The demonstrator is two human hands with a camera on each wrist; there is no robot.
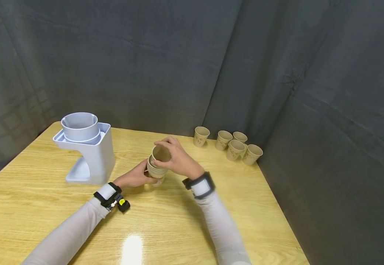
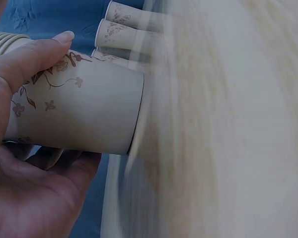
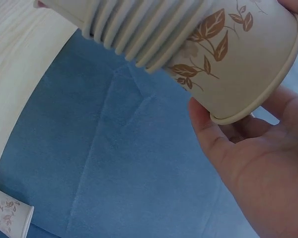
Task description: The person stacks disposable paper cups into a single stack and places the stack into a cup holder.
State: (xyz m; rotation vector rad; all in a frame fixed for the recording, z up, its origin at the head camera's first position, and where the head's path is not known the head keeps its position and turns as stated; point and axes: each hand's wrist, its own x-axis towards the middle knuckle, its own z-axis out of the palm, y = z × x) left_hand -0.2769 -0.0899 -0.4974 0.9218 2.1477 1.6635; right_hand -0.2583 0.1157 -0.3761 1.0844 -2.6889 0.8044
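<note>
A stack of paper cups (image 1: 157, 173) is held above the middle of the wooden table (image 1: 165, 232) or on it; whether the base is touched by the wood cannot be told. The stack is gripped low by the left hand (image 1: 134, 176), with the thumb laid along one side of the wall and the fingers curled round the other. The top cup (image 1: 161, 153) is pinched near its rim by the right hand (image 1: 179, 158), between the thumb and the fingers. This cup is raised partly out of the stack: its printed leaves are seen above the rims of the cups below, while its lower part is kept inside them.

Five loose cups (image 1: 235, 150) are set upright near the back right corner of the table, four grouped closely and one placed a little to the left. To the left of the hands, a white stand (image 1: 100, 163) is seen on the table, by which a round white container (image 1: 80, 129) is carried at the top. Both arms are covered by pale sleeves (image 1: 223, 230), and a dark band (image 1: 200, 186) with a white patch is worn on each wrist. The table is bordered at the back and right by a dark curtain (image 1: 138, 70).
</note>
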